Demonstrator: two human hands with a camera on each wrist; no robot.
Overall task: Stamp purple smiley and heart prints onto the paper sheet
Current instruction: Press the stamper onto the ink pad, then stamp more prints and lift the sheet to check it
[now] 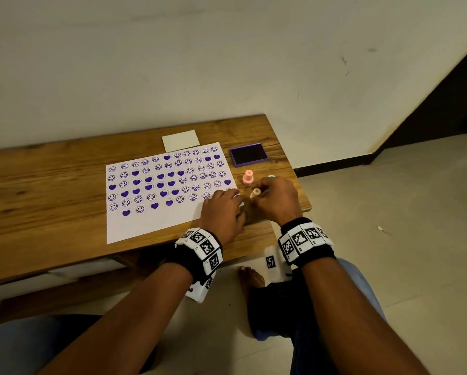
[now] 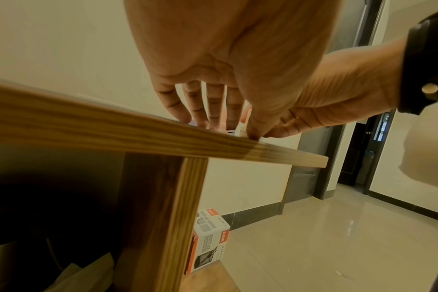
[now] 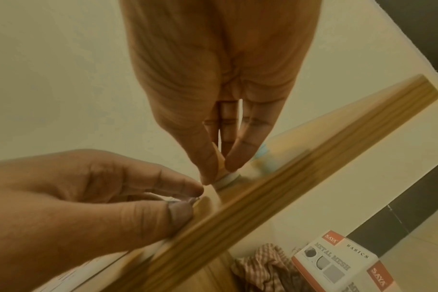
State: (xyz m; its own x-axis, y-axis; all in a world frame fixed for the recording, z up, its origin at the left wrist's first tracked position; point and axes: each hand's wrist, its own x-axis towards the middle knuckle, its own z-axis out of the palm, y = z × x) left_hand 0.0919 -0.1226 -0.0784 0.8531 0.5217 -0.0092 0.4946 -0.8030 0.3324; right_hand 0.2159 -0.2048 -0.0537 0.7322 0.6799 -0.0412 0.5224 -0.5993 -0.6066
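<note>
A white paper sheet [image 1: 156, 220] lies on the wooden table [image 1: 42, 185], covered with rows of purple smiley and heart prints; its near strip is blank. My left hand [image 1: 231, 198] rests its straight fingers on the sheet's right edge, and the thumb touches the table's front edge [image 2: 253, 136]. Just to the right, my right hand [image 1: 266, 192] pinches a cream stamp [image 1: 255, 192] upright, with its pale base [image 3: 226, 178] low over the wood beside the sheet. A purple ink pad [image 1: 248, 155] lies open behind the hands.
A pink stamp [image 1: 248, 177] and a mint-green stamp [image 1: 271, 175] stand between the ink pad and my hands. A small white card [image 1: 181, 140] lies behind the sheet. The table's right edge is close. Below are a box [image 2: 210, 237], a checked cloth [image 3: 263, 262] and a foot [image 1: 251, 277].
</note>
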